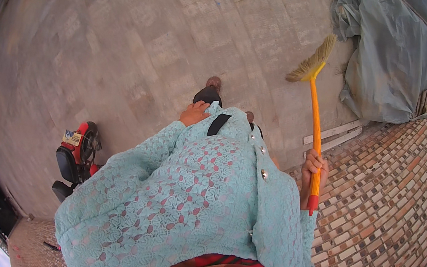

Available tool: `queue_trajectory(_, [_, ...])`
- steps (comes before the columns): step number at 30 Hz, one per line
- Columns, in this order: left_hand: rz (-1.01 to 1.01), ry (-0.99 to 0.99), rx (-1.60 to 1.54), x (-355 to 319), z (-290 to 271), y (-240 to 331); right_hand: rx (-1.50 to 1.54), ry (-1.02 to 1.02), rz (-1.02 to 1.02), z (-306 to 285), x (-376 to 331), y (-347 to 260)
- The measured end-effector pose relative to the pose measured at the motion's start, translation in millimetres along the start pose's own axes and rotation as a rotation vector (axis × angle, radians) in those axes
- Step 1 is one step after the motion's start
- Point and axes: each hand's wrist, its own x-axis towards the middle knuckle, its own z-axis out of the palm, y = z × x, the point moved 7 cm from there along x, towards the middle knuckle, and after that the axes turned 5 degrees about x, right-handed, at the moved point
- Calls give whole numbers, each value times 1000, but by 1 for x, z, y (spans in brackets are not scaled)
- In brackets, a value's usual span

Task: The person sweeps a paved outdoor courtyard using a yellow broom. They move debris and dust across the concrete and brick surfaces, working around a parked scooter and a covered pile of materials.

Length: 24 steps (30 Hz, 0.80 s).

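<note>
A broom (315, 110) with an orange handle, a red end cap and pale straw bristles is gripped in my right hand (313, 167). The fingers wrap round the handle near its capped end. Its bristle head points away from me and fans out over the pavement, ahead and to the right; whether it touches the ground I cannot tell. My left hand (194, 113) lies against my dark trouser leg (208, 96), beside the hem of my light blue lace cardigan (210, 155). Its fingers are stretched out and no object shows in them.
Grey paving (157, 29) spreads ahead and left. A grey plastic sheet (393, 56) covers a pile at the far right. Pale strips (333, 136) lie on the ground before a brick-patterned wall (382, 194). A red and black scooter (77, 154) stands at left.
</note>
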Motion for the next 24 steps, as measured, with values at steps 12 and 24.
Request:
queue_trajectory(12, [20,141,-145,6,-12,-10,258,397,153,-147,84,-69])
queue_trajectory(24, [-150,433,-338,-34,32,5,-101,193,592,13,244,24])
